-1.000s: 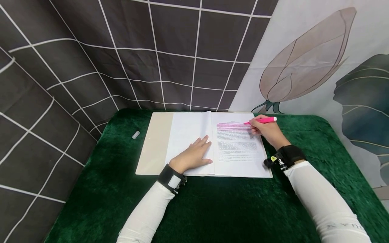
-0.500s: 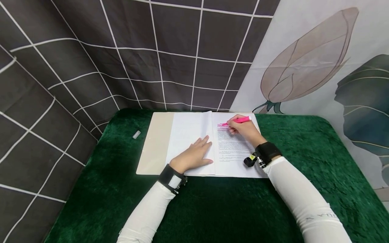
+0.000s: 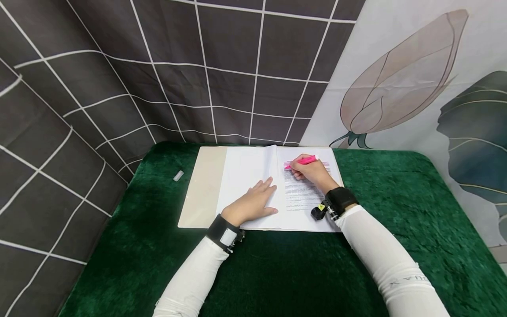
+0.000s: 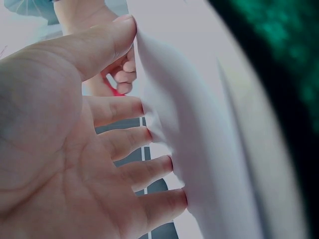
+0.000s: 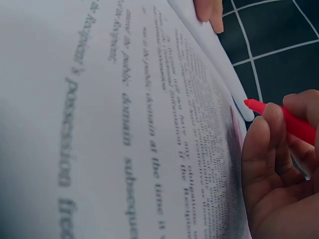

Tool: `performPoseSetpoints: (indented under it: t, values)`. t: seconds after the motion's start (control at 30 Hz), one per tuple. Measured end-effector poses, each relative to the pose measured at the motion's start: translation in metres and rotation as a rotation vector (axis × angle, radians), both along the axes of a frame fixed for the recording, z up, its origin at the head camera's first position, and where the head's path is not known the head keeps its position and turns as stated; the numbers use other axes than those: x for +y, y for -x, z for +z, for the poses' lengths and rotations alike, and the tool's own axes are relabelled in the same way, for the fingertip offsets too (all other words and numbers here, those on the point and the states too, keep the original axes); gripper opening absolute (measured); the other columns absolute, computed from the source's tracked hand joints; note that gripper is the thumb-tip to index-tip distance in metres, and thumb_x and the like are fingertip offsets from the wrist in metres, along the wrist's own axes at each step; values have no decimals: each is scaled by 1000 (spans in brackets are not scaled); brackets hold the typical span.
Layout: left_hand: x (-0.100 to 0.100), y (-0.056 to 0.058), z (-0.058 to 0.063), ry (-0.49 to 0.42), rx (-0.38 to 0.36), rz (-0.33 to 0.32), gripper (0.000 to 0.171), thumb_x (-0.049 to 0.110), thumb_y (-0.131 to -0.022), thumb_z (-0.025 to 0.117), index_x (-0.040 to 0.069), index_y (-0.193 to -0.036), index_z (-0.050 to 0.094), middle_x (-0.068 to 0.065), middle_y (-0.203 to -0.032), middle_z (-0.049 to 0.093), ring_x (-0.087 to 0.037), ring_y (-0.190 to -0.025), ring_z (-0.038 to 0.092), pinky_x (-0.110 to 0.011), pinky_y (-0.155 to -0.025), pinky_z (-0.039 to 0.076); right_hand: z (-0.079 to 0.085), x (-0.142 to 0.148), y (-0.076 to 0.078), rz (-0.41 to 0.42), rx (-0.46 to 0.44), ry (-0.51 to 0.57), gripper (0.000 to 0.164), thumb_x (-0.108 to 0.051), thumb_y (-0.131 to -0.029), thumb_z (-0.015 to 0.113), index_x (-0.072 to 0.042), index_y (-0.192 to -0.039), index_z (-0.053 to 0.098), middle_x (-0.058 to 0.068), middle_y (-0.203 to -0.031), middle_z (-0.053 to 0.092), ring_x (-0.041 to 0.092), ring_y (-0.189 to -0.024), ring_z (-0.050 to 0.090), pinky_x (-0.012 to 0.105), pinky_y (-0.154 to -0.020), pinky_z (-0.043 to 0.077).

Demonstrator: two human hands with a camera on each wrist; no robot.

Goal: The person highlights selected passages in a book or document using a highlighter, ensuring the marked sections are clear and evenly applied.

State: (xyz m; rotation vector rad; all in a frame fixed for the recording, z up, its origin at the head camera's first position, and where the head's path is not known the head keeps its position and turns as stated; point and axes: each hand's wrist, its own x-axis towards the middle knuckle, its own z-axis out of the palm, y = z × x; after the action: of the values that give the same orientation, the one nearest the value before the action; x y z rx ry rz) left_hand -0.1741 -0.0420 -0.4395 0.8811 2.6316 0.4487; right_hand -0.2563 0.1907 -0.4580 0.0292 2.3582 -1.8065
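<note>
A pink highlighter [image 3: 307, 160] is pinched in my right hand [image 3: 314, 171], its tip near the left end of the upper text lines. In the right wrist view the same highlighter [image 5: 296, 122] points toward the page's fold. Pink strokes mark the top lines of the printed page [image 3: 303, 200], partly hidden by the right hand. My left hand [image 3: 251, 204] rests with fingers spread on the blank left-hand page [image 3: 243, 169] beside the fold. In the left wrist view its fingertips [image 4: 177, 196] press on the paper.
The open document lies in a cream folder [image 3: 202, 187] on a green plush cloth [image 3: 277, 273]. A small whitish piece, perhaps a cap [image 3: 178, 175], lies left of the folder. Behind stands a dark grid-patterned curtain [image 3: 229, 88], with a floral one at right.
My right hand has moved left with the highlighter, from the right ends of the upper lines to their left ends, and slightly down. The left hand stays in place.
</note>
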Motion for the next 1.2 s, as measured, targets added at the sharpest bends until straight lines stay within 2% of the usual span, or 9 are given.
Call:
performPoseSetpoints:
  t: [0.27, 0.63, 0.9, 1.2]
  values:
    - [1, 0, 0, 7, 11, -4, 74, 44, -94, 58, 7, -152, 31, -12, -164, 12, -35, -147, 15, -58, -114, 25, -4, -3, -1, -30, -11, -64, 22, -20, -88, 70, 1, -95, 65, 2, -72, 67, 8, -56, 59, 17, -52, 54]
    - [1, -1, 0, 1, 5, -2, 74, 43, -94, 58, 6, -152, 31, -13, -164, 12, -36, -146, 15, -59, -114, 25, -4, -6, -6, -34, -7, -161, 24, -24, -89, 67, -3, -99, 65, 11, -83, 69, 12, -60, 62, 17, -56, 55]
    - [1, 0, 0, 13, 8, -4, 74, 44, -95, 58, 7, -152, 31, -13, -164, 12, -36, -147, 14, -59, -114, 25, -4, -9, -6, -41, 16, -175, 25, -26, -88, 70, -3, -94, 65, 4, -73, 68, 9, -57, 61, 15, -53, 54]
    - [1, 0, 1, 8, -2, 0, 74, 44, -95, 58, 6, -152, 31, -13, -164, 11, -36, -147, 14, -59, -114, 25, -2, -11, -6, -40, 16, -227, 22, -26, -88, 68, -4, -94, 66, 8, -75, 69, 12, -59, 62, 16, -54, 54]
